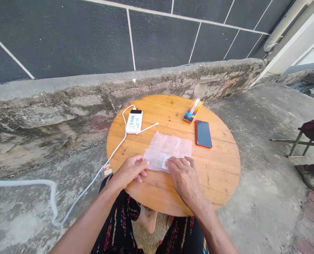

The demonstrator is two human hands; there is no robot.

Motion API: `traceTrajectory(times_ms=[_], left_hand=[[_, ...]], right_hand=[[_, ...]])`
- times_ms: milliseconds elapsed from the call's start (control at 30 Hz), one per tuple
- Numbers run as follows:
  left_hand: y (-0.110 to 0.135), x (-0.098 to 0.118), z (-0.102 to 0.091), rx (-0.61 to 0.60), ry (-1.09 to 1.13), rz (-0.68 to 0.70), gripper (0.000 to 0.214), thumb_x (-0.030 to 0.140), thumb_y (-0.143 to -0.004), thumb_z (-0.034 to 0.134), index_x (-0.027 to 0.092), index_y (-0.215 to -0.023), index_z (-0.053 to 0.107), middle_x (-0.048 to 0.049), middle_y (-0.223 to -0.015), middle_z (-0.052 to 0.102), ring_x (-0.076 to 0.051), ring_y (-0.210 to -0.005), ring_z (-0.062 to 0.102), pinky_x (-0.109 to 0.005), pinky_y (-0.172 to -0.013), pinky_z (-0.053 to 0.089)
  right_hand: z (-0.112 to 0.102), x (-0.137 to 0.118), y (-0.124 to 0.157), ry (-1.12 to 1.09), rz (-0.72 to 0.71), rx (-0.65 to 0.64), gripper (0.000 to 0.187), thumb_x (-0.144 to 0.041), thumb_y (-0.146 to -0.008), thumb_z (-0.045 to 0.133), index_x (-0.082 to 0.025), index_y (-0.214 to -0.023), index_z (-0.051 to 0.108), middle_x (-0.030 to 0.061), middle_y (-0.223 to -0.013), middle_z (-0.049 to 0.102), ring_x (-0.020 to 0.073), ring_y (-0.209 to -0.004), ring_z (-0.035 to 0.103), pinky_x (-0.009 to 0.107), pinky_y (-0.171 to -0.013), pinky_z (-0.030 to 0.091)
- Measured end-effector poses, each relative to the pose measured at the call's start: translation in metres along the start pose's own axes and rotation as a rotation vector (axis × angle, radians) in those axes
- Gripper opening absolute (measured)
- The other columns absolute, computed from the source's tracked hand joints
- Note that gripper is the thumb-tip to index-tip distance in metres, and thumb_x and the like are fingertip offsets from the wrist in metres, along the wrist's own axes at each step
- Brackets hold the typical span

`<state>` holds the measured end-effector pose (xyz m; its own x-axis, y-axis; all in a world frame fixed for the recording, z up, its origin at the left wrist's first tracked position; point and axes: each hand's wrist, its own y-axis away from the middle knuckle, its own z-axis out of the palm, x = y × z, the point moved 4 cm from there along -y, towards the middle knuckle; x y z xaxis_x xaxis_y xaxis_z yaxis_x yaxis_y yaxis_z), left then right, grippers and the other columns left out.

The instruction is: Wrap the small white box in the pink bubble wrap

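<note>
Step in hand: handling the bubble-wrap pouch (169, 150), lying flat at frame centre on the round wooden table (220, 176).
Left hand (129, 171): fingers pinched narrow on the pouch's left edge.
Right hand (183, 176): fingers spread flat, pressing its lower edge.
Next move calls for: likely steady pressure while the edge is worked.
Nearby: red phone (203, 133) to the right, apart; power bank (134, 121) upper left.
</note>
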<state>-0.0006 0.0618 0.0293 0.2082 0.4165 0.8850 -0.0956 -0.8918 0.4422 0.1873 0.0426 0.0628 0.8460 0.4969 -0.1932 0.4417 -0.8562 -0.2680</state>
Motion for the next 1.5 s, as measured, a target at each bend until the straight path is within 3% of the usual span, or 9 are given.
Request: traceTrajectory(times_ms=[233,433,633,733,800,867,967,1067,1500], left_hand=[[-0.018,-0.002,0.019,0.136,-0.064,0.124,0.03,0.04,-0.075,0.062,0.012,-0.084,0.064,-0.0014,-0.064,0.062,-0.01,-0.046,0.057,-0.019,-0.04,0.046],[-0.023,0.002,0.029,0.209,-0.04,0.175,0.021,0.027,-0.07,0.063,0.014,-0.087,0.062,0.0,-0.069,0.062,-0.012,-0.049,0.058,-0.02,-0.036,0.047],[-0.02,0.004,0.034,0.342,-0.016,0.251,0.065,0.02,-0.069,0.063,0.02,-0.131,0.042,0.0017,-0.074,0.064,-0.01,-0.043,0.054,-0.018,-0.036,0.043],[-0.019,0.004,0.038,0.39,0.047,0.276,0.081,0.019,-0.069,0.065,0.022,-0.142,0.03,0.0002,-0.077,0.066,-0.01,-0.046,0.055,-0.018,-0.04,0.044],[-0.019,0.003,0.041,0.379,0.133,0.227,0.085,0.02,-0.068,0.065,0.021,-0.144,0.026,-0.0005,-0.079,0.067,-0.01,-0.045,0.055,-0.019,-0.039,0.044],[-0.018,0.004,0.045,0.325,0.226,0.176,0.076,0.02,-0.068,0.063,0.018,-0.138,0.035,-0.0008,-0.078,0.067,-0.01,-0.046,0.055,-0.019,-0.038,0.044],[-0.014,0.008,0.049,0.221,0.289,0.166,0.038,0.021,-0.067,0.061,0.012,-0.105,0.061,-0.001,-0.07,0.065,-0.01,-0.05,0.056,-0.018,-0.041,0.044],[-0.012,0.011,0.05,0.194,0.285,0.173,0.017,0.023,-0.068,0.06,0.012,-0.079,0.064,0.0006,-0.06,0.061,-0.01,-0.049,0.054,-0.018,-0.042,0.044],[-0.013,0.018,0.055,0.044,0.323,0.219,0.019,0.023,-0.068,0.061,0.012,-0.082,0.067,-0.0001,-0.071,0.063,-0.008,-0.055,0.051,-0.017,-0.05,0.042]], right_hand=[[-0.003,-0.003,-0.005,0.106,-0.022,-0.059,0.027,-0.009,-0.089,0.048,-0.023,-0.109,0.059,0.005,-0.11,0.06,0.022,-0.095,0.05,0.042,-0.095,0.029],[-0.005,-0.005,-0.008,0.144,-0.031,-0.103,0.031,-0.008,-0.089,0.045,-0.025,-0.111,0.058,0.005,-0.11,0.059,0.0232,-0.094,0.049,0.046,-0.097,0.027],[-0.006,-0.005,-0.009,0.139,-0.031,-0.116,0.035,-0.007,-0.088,0.044,-0.027,-0.113,0.058,0.0056,-0.108,0.059,0.0233,-0.096,0.049,0.046,-0.098,0.026],[-0.007,-0.006,-0.009,0.145,-0.034,-0.12,0.035,-0.008,-0.089,0.043,-0.027,-0.114,0.058,0.0059,-0.107,0.059,0.0235,-0.096,0.049,0.046,-0.097,0.026],[-0.008,-0.007,-0.01,0.152,-0.034,-0.117,0.034,-0.009,-0.089,0.043,-0.027,-0.114,0.058,0.0056,-0.106,0.059,0.0235,-0.095,0.049,0.046,-0.097,0.026],[-0.009,-0.007,-0.01,0.154,-0.032,-0.117,0.033,-0.009,-0.089,0.043,-0.027,-0.112,0.059,0.0054,-0.106,0.059,0.0233,-0.095,0.049,0.045,-0.097,0.026],[-0.008,-0.007,-0.011,0.155,-0.027,-0.124,0.03,-0.01,-0.09,0.044,-0.027,-0.109,0.06,0.0051,-0.104,0.059,0.023,-0.094,0.049,0.043,-0.095,0.027],[-0.008,-0.007,-0.012,0.16,-0.024,-0.131,0.028,-0.012,-0.09,0.044,-0.028,-0.106,0.06,0.0048,-0.103,0.059,0.023,-0.092,0.049,0.042,-0.092,0.028],[-0.01,-0.002,-0.012,0.089,-0.067,-0.117,0.027,-0.012,-0.088,0.048,-0.024,-0.107,0.062,0.0074,-0.104,0.059,0.0226,-0.094,0.049,0.038,-0.087,0.031]])
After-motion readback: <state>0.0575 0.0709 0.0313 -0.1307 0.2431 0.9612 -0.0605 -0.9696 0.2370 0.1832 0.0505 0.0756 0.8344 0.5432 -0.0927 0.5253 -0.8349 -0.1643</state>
